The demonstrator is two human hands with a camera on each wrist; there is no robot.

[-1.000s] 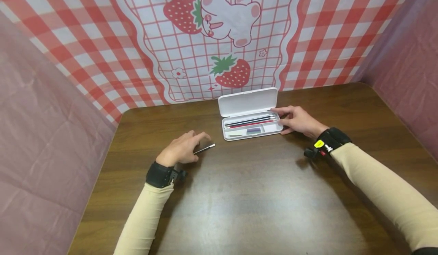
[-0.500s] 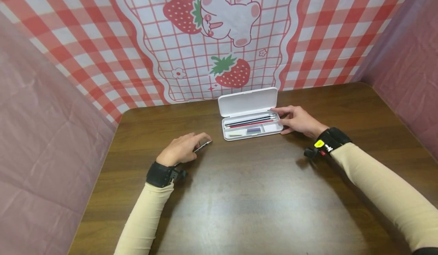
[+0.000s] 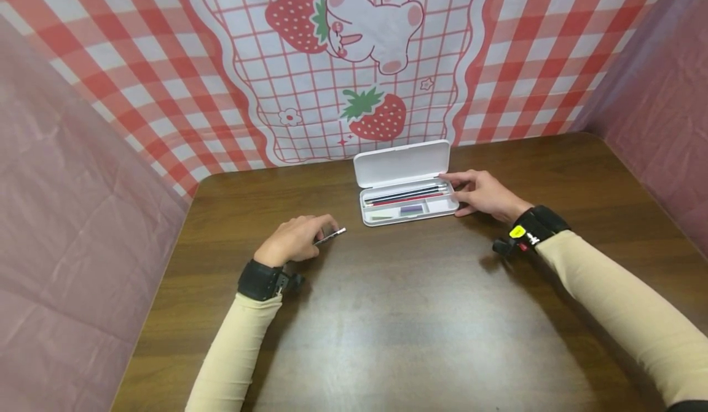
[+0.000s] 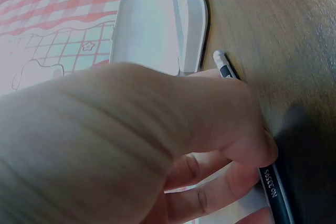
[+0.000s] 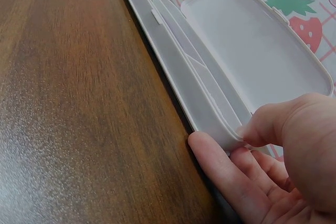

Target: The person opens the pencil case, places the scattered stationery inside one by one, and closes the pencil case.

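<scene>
My left hand (image 3: 295, 238) pinches a dark pencil (image 4: 274, 190) between thumb and fingers, low over the table at the left of the case. Its white end (image 4: 219, 56) pokes out past the fingers toward the case, and printed lettering shows near the thumb. At the back of the table a white pencil case (image 3: 409, 220) stands with its lid (image 3: 402, 165) raised. My right hand (image 3: 487, 197) grips the case's right end, with the thumb at the rim and the fingers against the outer wall. Inside lie several dark pencils (image 3: 406, 194) and a red one (image 3: 406, 200).
The case's front compartments hold a purplish block (image 3: 411, 209) and a pale flat piece (image 3: 381, 214). Right behind the lid hangs a red checked cloth (image 3: 310, 110) with strawberries. Pink cloths (image 3: 72, 227) flank the brown wooden table (image 3: 387, 313).
My left fingers have closed in around the pencil, which now shows less beyond them and has shifted slightly. The right hand and the case hold still.
</scene>
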